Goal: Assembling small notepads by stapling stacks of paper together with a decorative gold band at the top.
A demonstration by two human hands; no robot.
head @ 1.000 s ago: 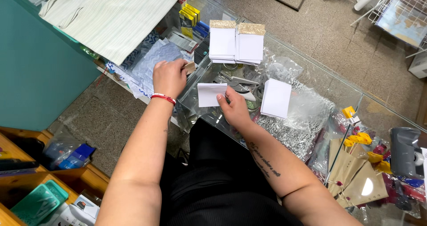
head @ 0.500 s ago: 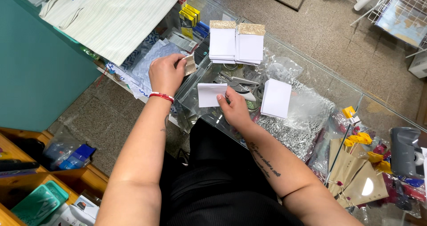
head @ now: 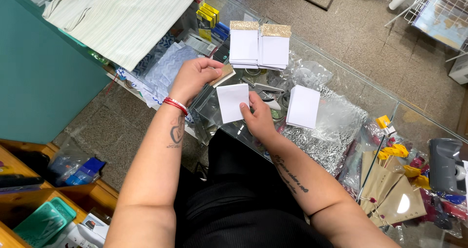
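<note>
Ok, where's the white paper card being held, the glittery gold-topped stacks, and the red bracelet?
white paper card (head: 231, 101), head view, middle of its face.
glittery gold-topped stacks (head: 260, 45), head view, white front.
red bracelet (head: 174, 104), head view, band on wrist.

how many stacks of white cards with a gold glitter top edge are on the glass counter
2. The left stack and the right stack lie side by side, touching, at the far side of the glass counter, beyond both hands. Each holds several cards; the number in each cannot be told.
</note>
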